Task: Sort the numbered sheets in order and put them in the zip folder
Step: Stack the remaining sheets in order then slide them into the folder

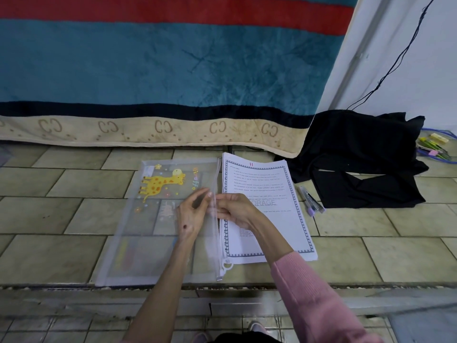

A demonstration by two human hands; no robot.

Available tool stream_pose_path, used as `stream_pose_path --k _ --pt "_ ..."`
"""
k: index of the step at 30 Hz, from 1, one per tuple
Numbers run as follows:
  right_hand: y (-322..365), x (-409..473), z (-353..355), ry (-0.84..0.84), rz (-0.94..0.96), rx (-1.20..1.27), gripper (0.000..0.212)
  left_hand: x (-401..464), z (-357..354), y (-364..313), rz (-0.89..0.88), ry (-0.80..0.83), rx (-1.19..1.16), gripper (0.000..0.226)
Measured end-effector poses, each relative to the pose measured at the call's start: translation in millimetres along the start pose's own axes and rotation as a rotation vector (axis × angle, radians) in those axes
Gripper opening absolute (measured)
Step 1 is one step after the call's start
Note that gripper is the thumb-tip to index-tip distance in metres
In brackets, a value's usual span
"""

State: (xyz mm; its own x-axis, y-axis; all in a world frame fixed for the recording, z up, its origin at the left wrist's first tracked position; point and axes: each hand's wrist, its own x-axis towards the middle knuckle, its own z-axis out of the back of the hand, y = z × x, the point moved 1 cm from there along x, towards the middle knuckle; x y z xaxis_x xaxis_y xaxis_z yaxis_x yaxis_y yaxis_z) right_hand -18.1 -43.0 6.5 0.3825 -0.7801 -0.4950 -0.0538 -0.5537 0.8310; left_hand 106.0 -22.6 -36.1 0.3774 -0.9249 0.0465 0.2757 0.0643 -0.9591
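The zip folder, a see-through mesh pouch printed with a giraffe, lies flat on the tiled floor with its long axis running away from the person. Its zipper edge faces right, and the pull tab sits at the near end. Through the mesh only the floor tiles show; I cannot tell whether any sheets are inside.

Just beside the folder on its right lies the stack of numbered sheets, long axis parallel to the folder, the top page marked "11" in red at its far end.

The left hand and the right hand meet at the zipper edge about halfway along. Both have fingers curled, pinching the edge of the folder between them.

A few pens lie on the floor right of the sheets, next to a heap of black cloth. A striped blanket in teal, red and beige hangs down behind, its hem reaching the floor. A white wall with a thin black cable stands at the right.
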Motion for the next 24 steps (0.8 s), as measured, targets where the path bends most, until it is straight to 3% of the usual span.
stream_pose_path --k 3,5,7,11,14,19,22,24 --pt "2.5 -17.5 7.7 0.201 -0.197 -0.194 0.046 1.5 -0.8 1.6 0.000 -0.045 0.039 0.024" --pt "5.1 -32.1 15.0 0.387 -0.365 -0.447 0.076 2.8 -1.7 6.2 0.003 -0.059 0.044 0.023" --pt "7.5 -39.2 15.4 0.438 -0.407 -0.632 0.088 4.5 -4.4 8.7 0.016 -0.051 0.038 0.022" --pt "31.5 -43.9 5.4 0.248 -0.217 -0.816 0.063 13.6 -2.6 -14.9 -0.064 -0.059 0.134 0.030" --pt "67.8 -53.9 -0.7 0.159 -0.068 -0.849 0.058 25.8 11.7 -58.5 -0.305 -0.006 0.163 0.046" --pt "146.2 -81.1 9.1 0.060 0.260 -0.898 0.050 40.7 36.4 -145.2 -0.646 0.184 0.472 0.037" --pt "189.6 -102.1 20.5 -0.078 0.448 -0.856 0.043 49.3 40.3 -179.2 -0.656 0.229 0.488 0.030" --pt "209.2 -115.7 25.7 -0.058 0.515 -0.875 0.044 54.0 37.1 -196.2 -0.657 0.274 0.393 0.031"
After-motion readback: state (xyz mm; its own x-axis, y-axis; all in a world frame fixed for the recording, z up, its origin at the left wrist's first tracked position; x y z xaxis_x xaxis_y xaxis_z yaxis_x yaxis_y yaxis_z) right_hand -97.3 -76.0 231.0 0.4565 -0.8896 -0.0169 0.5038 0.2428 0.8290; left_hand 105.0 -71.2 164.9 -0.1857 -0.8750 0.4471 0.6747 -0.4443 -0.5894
